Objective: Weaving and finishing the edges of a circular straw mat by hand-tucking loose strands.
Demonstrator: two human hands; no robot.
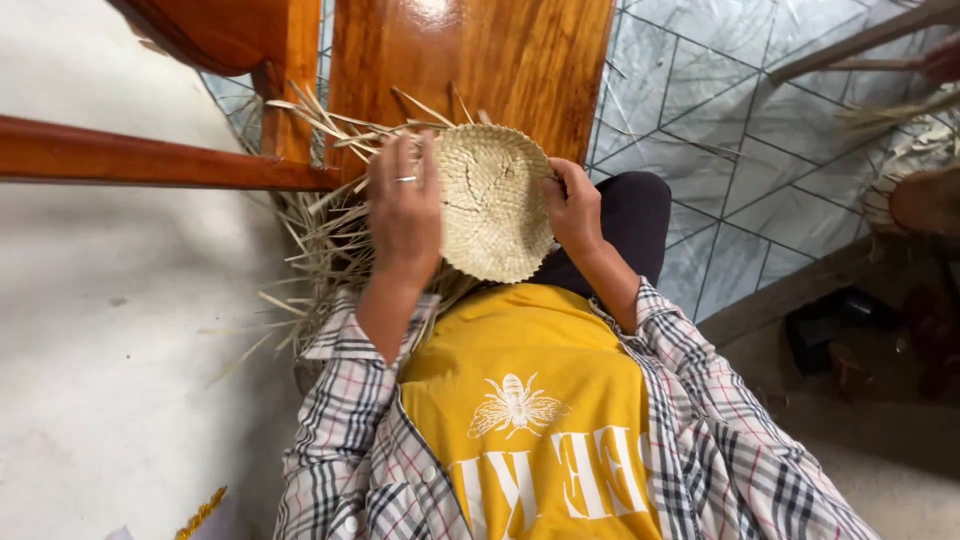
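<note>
Resting over the lap, round woven straw disc [492, 205] with a scalloped rim, clamped at its edges between both hands: left hand [405, 212], ring on one finger, fingers closed flat on the left edge, right hand [572, 205] pinching the right edge. Trailing out from behind the left side, loose straw strips [322, 232], spread toward the polished wooden chair frame [180, 165], pale tiled floor [740, 130] beyond.
</note>
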